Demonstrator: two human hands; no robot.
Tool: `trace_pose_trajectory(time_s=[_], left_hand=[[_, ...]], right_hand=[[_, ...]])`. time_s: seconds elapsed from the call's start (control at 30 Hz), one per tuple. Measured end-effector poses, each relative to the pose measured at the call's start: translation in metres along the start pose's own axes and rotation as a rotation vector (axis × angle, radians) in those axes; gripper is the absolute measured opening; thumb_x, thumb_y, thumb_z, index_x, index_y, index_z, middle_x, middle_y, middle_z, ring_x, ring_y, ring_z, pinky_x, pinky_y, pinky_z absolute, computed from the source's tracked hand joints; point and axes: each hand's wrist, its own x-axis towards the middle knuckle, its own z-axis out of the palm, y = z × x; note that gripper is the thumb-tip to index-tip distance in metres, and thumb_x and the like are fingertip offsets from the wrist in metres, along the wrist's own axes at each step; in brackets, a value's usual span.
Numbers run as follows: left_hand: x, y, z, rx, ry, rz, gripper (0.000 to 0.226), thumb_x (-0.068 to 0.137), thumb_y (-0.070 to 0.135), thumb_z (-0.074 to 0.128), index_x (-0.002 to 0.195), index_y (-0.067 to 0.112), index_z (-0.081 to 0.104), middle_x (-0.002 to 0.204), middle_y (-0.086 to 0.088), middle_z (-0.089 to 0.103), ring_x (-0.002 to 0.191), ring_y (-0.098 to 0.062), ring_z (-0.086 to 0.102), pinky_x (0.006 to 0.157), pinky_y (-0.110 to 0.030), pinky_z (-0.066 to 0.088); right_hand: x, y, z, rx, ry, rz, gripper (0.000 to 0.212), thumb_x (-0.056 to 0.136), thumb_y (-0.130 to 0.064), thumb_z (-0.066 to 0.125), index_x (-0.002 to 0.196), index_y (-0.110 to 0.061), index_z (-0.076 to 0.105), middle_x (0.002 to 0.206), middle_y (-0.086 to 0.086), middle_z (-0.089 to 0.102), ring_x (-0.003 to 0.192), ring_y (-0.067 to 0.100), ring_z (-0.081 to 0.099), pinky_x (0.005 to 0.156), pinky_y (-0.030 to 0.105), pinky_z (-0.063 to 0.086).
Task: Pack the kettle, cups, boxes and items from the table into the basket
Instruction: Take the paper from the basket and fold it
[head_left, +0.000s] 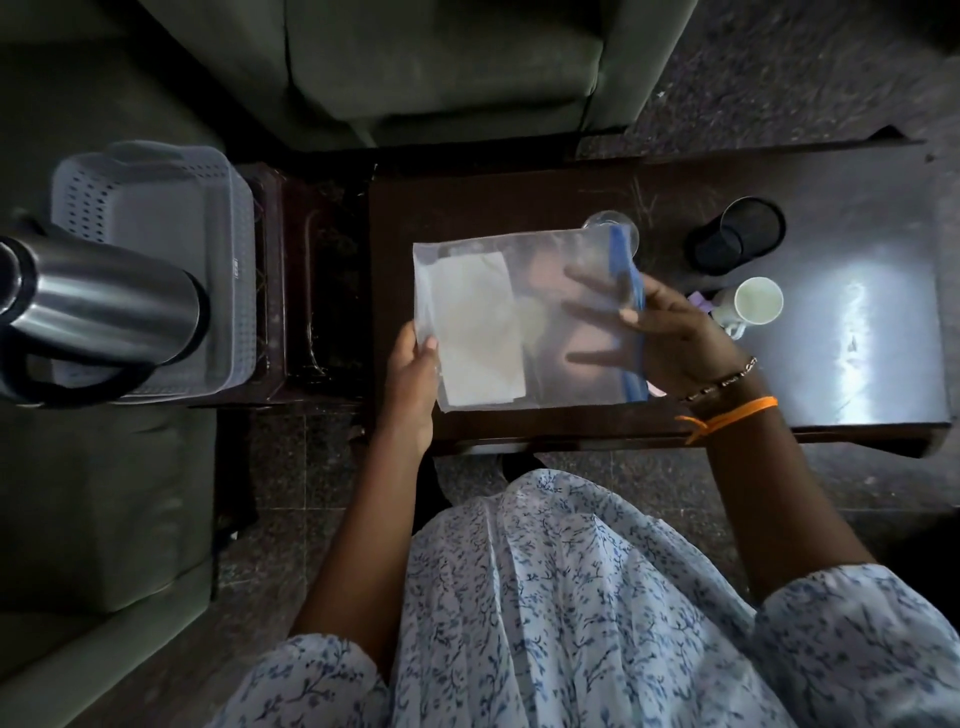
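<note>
A: Head view, centre of the frame: what are the hands doing?

B: Both hold a clear zip pouch (524, 317) above the dark table (857, 218). The left hand (413, 374) grips the pouch's left edge, thumb on top and fingers curled under it. The right hand (670, 332) grasps the right edge by the blue zip strip, thumb on top, and its fingers show through the plastic underneath.

A: Anything inside the pouch?

B: Pale folded papers, in its left half. What they are I can't tell.

A: And the basket?

B: Upper left of the frame, a grey perforated plastic basket (156, 208) on a small dark side table (275, 291). The steel kettle (98, 312) lies tilted in it, black handle toward the lower left, its body reaching over the basket's left part.

A: What's on the table, right of centre?

B: A clear glass (610, 221) just above the pouch's upper right corner, partly hidden by it. Further right a black mesh cup (737, 234), lying over on its side as far as I can judge. Below that a white mug (750, 304), upright, mouth toward the camera, just beside the right hand's knuckles. Something small and purple (698, 300) peeks out at the mug's left; too hidden to name.

A: The rest of the frame?

B: A green sofa (441, 67) across the top, and the person's floral garment (571, 597) along the bottom.
</note>
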Motion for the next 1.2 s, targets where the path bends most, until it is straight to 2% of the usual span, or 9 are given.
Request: trace_pose_trajectory(time_s=[0.1,0.2,0.3,0.43,0.57,0.73,0.9,1.07,1.2], left_hand=[[-0.005,0.002,0.003,-0.05,-0.049,0.026,0.031,0.098,0.01,0.033,0.125,0.017,0.047,0.121,-0.005,0.057,0.114,-0.021,0.055,0.101,-0.04,0.043],[-0.01,0.005,0.004,-0.069,-0.09,0.041,0.032,0.098,0.008,0.031,0.123,0.018,0.048,0.117,-0.003,0.058,0.111,-0.019,0.054,0.103,-0.043,0.042],[-0.015,0.009,0.004,-0.079,-0.169,0.055,0.03,0.099,0.007,0.031,0.116,0.022,0.051,0.107,0.002,0.06,0.105,-0.016,0.054,0.103,-0.044,0.041],[-0.018,0.01,0.001,-0.085,-0.242,0.045,0.029,0.099,0.012,0.031,0.115,0.025,0.051,0.11,0.003,0.061,0.106,-0.014,0.056,0.103,-0.043,0.041],[-0.018,0.008,-0.002,-0.083,-0.273,0.041,0.028,0.1,0.016,0.032,0.111,0.03,0.053,0.111,0.006,0.062,0.105,-0.012,0.058,0.102,-0.042,0.043],[-0.015,0.007,-0.004,-0.093,-0.317,0.036,0.027,0.1,0.017,0.033,0.111,0.03,0.054,0.11,0.009,0.064,0.099,-0.004,0.062,0.098,-0.037,0.046],[-0.008,0.009,-0.003,-0.145,-0.204,-0.021,0.038,0.099,0.017,0.036,0.136,0.01,0.041,0.137,-0.01,0.052,0.126,-0.023,0.049,0.11,-0.046,0.037],[-0.003,0.008,-0.007,-0.209,-0.189,-0.041,0.042,0.098,0.019,0.038,0.14,0.011,0.035,0.137,-0.007,0.051,0.12,-0.017,0.054,0.09,-0.026,0.051],[-0.004,0.009,-0.006,-0.166,-0.261,0.006,0.028,0.095,0.017,0.046,0.123,0.018,0.052,0.114,0.004,0.065,0.102,-0.008,0.064,0.088,-0.031,0.054]], right_hand=[[0.0,0.004,-0.003,0.199,-0.054,0.062,0.029,0.089,-0.037,0.038,0.101,-0.016,0.054,0.147,0.006,0.042,0.133,0.033,0.042,0.097,0.059,0.045],[0.009,0.008,-0.005,0.2,0.031,0.117,0.013,0.082,-0.029,0.051,0.083,-0.017,0.056,0.123,0.004,0.065,0.113,0.027,0.062,0.08,0.037,0.058],[0.022,0.007,-0.002,0.081,0.095,0.245,0.036,0.068,-0.024,0.06,0.102,-0.014,0.055,0.101,0.003,0.07,0.076,0.017,0.073,0.053,0.022,0.056],[0.033,0.011,0.016,-0.382,0.278,0.31,0.036,0.091,-0.005,0.047,0.127,-0.007,0.045,0.081,-0.002,0.059,0.047,-0.001,0.064,0.04,0.013,0.049],[0.034,0.014,0.025,-0.703,0.337,0.085,0.009,0.081,0.003,0.062,0.081,-0.005,0.061,0.066,-0.002,0.056,0.035,-0.004,0.053,0.035,0.008,0.04],[0.036,0.018,0.039,-0.764,0.436,-0.072,0.026,0.078,0.004,0.064,0.062,-0.014,0.056,0.057,-0.001,0.053,0.033,-0.004,0.047,0.036,0.009,0.037],[0.038,0.012,0.04,-0.754,0.39,-0.12,0.032,0.082,0.003,0.062,0.06,-0.016,0.048,0.045,-0.009,0.055,0.039,-0.001,0.05,0.04,0.007,0.035],[0.035,0.007,0.029,-0.738,0.403,-0.065,0.008,0.087,-0.008,0.056,0.085,-0.007,0.049,0.077,0.008,0.047,0.07,0.018,0.049,0.059,0.027,0.045],[0.035,0.004,0.027,-0.713,0.396,-0.054,0.027,0.081,-0.007,0.065,0.102,0.003,0.051,0.081,0.001,0.054,0.069,0.008,0.058,0.049,0.01,0.051]])
